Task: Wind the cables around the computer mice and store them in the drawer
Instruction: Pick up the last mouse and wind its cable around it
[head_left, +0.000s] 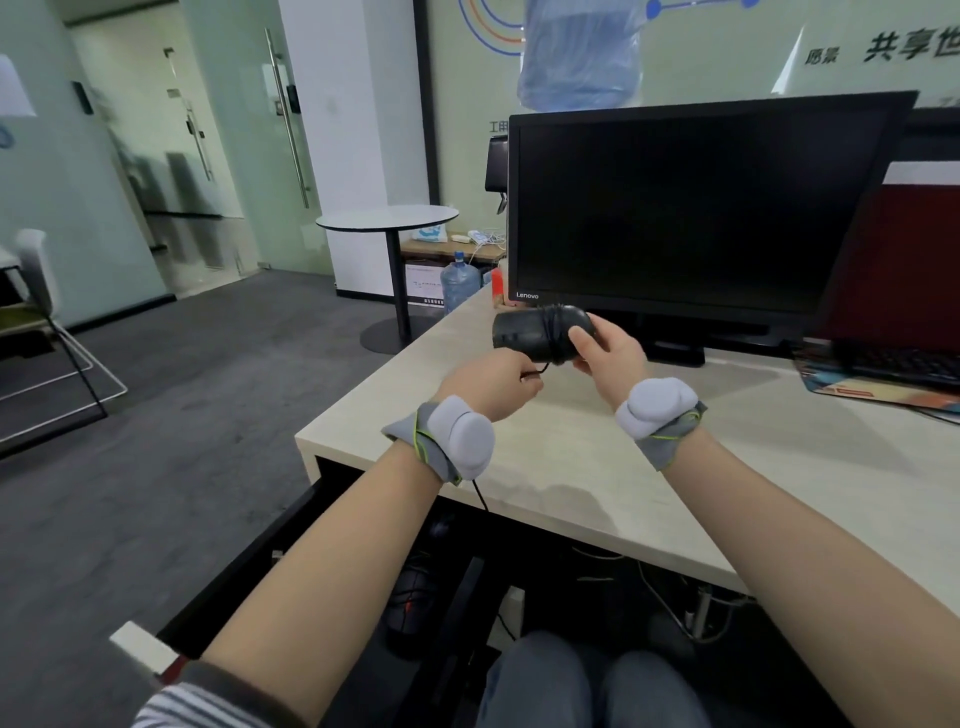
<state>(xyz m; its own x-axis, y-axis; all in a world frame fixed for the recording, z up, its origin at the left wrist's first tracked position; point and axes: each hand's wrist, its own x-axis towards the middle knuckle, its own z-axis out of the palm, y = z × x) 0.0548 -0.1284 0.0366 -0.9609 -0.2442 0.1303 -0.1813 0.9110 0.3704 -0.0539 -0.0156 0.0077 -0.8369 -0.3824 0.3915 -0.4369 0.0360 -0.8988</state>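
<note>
Winding is under way: the black matte mouse (540, 332), held above the pale counter (571, 457), carries several cable (551, 332) turns. The right hand (610, 358) clasps it at 3 o'clock; the left hand (493, 384) pinches the thin cord at 7. Next, another taut loop. The open drawer (291, 566) below seems to hold another mouse.
</note>
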